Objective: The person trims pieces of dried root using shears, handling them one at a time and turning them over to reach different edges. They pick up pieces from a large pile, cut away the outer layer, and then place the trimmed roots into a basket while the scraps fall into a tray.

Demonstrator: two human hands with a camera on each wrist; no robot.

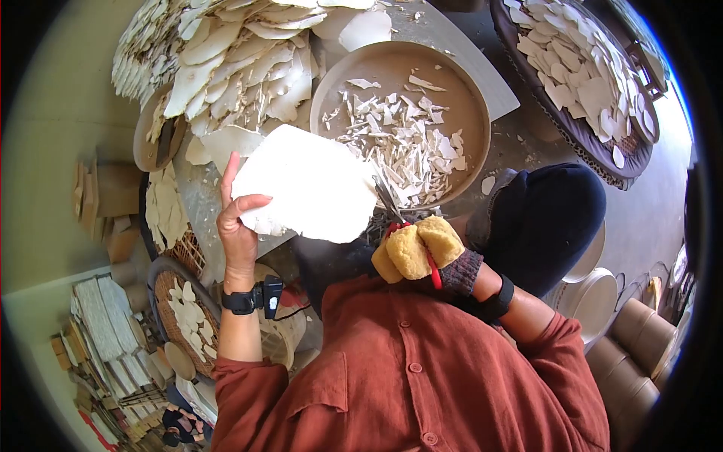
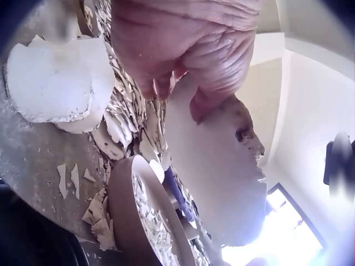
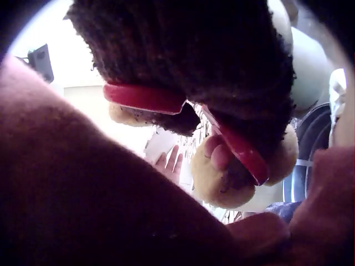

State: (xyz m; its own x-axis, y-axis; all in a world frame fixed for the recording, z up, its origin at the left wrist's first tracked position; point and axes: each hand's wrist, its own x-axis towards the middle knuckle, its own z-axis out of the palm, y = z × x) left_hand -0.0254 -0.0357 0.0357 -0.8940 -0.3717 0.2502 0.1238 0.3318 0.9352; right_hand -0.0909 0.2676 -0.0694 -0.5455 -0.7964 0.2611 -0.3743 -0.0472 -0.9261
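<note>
White and ragged-edged, the thin flat sheet [image 1: 305, 184] my left hand [image 1: 239, 230] pinches beside the round tan tray [image 1: 456, 83] looks brittle, best held edgewise.

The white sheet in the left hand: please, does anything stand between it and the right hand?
Only the red-handled scissors, which the right hand itself grips. Their blades reach the right edge of the white sheet in the head view. Nothing else visible is in between.

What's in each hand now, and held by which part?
Left hand: white sheet, pinched at its left edge. Gloved right hand: scissors, gripped by the red handles.
</note>
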